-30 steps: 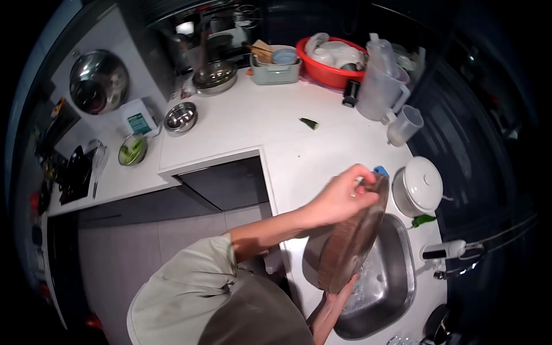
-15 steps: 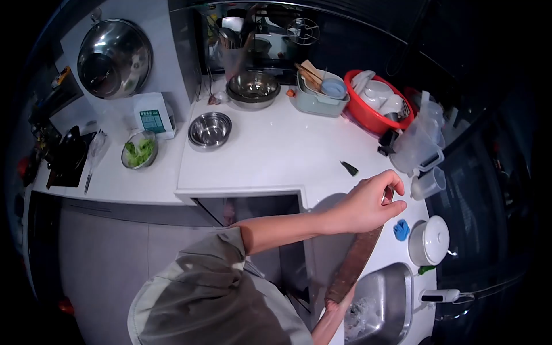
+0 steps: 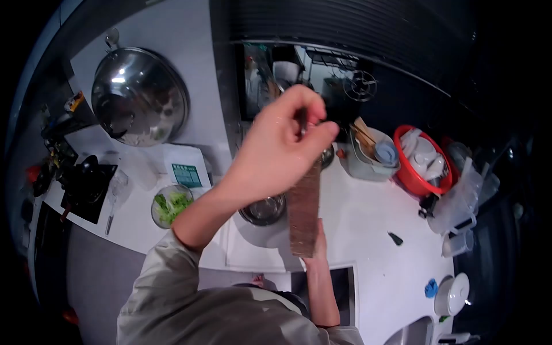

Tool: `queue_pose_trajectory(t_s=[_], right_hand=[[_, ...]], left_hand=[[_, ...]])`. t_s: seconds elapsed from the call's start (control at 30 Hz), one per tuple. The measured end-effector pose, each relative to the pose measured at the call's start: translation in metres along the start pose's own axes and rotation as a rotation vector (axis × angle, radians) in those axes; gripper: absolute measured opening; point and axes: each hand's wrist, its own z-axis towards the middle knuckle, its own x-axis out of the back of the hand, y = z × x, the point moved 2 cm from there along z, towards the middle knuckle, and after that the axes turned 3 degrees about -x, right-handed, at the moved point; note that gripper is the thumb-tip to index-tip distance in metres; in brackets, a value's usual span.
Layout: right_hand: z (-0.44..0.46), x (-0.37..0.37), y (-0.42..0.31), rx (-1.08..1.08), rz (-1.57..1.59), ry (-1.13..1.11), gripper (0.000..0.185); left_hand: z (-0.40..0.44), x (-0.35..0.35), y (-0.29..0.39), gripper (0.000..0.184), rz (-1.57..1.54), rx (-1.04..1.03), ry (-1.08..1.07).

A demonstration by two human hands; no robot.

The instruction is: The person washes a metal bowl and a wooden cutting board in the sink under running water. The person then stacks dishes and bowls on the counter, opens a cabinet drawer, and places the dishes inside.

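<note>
White desk (image 3: 374,224) wraps round the kitchen corner on my remote feed, with a red basin (image 3: 407,172) off to the right and a glass bowl of greens (image 3: 172,207) to the left. Right in the middle is a long wooden board (image 3: 305,213), in front of the person's body over the near part of the desk, and honestly its long axis is what I'd watch: it runs nearly straight up and down the view. Left hand (image 3: 276,144) is at the top end and covers it, right hand (image 3: 319,247) is at the bottom end, so each hand is nearest its own end. Left fingers are curled with the thumb close by, but I can't tell whether they're gripping the board. Right hand is holding the lower end, fingers mostly hidden behind it. Steel bowl (image 3: 267,211) peeks out just left of the board, fwiw.
</note>
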Motion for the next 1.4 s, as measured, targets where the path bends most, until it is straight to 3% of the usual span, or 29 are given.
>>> queue_pose_trajectory(t_s=[0.2, 0.33, 0.47, 0.57, 0.8, 0.93, 1.3, 1.4], right_hand=[[0.124, -0.079, 0.049, -0.316, 0.008, -0.217, 0.054], [0.18, -0.126, 0.064, -0.381, 0.055, -0.382, 0.055], [0.253, -0.143, 0.081, -0.326, 0.084, -0.49, 0.056], [0.289, -0.148, 0.083, -0.295, 0.022, -0.429, 0.056], [0.338, -0.134, 0.1, -0.34, 0.02, -0.25, 0.065], [0.351, -0.126, 0.097, -0.4, 0.109, -0.109, 0.061], [0.361, -0.121, 0.093, -0.379, 0.072, -0.221, 0.054], [0.353, -0.105, 0.076, -0.44, -0.122, -0.15, 0.029]], left_hand=[[0.047, 0.08, -0.014, 0.013, 0.326, -0.013, 0.2], [0.072, 0.124, -0.038, 0.013, 0.531, 0.05, 0.283], [0.098, 0.157, -0.076, 0.013, 0.522, 0.083, 0.331], [0.111, 0.166, -0.099, 0.015, 0.393, 0.089, 0.408], [0.127, 0.188, -0.163, 0.012, 0.312, 0.09, 0.365], [0.132, 0.198, -0.188, 0.018, 0.294, 0.109, 0.352], [0.158, 0.205, -0.225, 0.013, 0.426, 0.137, 0.397], [0.166, 0.222, -0.242, 0.014, 0.41, 0.134, 0.399]])
